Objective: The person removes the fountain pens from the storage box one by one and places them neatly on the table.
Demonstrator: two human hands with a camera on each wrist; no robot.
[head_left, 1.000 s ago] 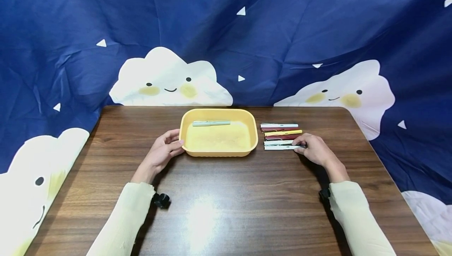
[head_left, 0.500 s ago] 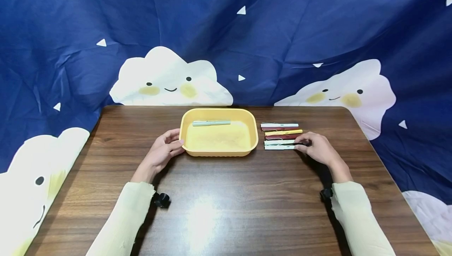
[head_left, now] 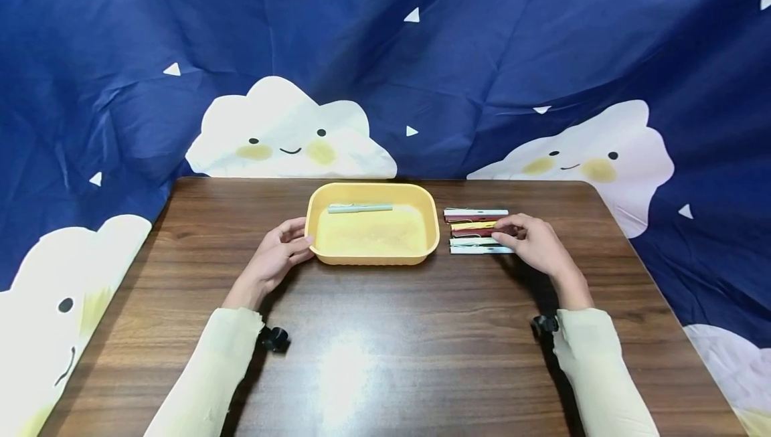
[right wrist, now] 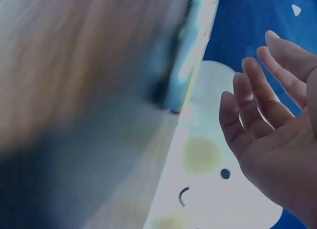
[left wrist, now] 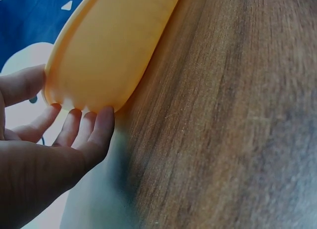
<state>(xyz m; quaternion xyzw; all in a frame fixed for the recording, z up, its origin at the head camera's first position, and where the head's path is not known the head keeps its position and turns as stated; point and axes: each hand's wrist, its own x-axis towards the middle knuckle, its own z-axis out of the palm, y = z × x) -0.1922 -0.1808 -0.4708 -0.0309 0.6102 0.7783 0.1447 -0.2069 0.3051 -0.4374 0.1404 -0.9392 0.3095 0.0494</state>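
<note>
A shallow yellow tray [head_left: 376,260] stands at the back of the table, with a grey-green pen [head_left: 360,209] lying in it. At its left end is my left hand [head_left: 274,257]. In the left wrist view the fingertips [left wrist: 101,121] rest against the tray's outer wall, and the thumb touches its rim. Right of the tray, several capped pens lie side by side, among them a yellow pen [head_left: 472,226] and a whitish pen [head_left: 476,250]. My right hand [head_left: 536,244] hovers at their right ends, thumb and fingers parted. Its loosely bent fingers hold nothing in the right wrist view.
A brown wood-grain table [head_left: 385,357] carries everything. Its far edge meets a dark blue curtain [head_left: 446,62] printed with clouds. Small black devices are strapped at both wrists. The right wrist view is blurred over the tabletop.
My right hand has moved from the ends of the nearest pens slightly back and left, and its thumb and fingers have parted. My left hand and the tray stay put.
</note>
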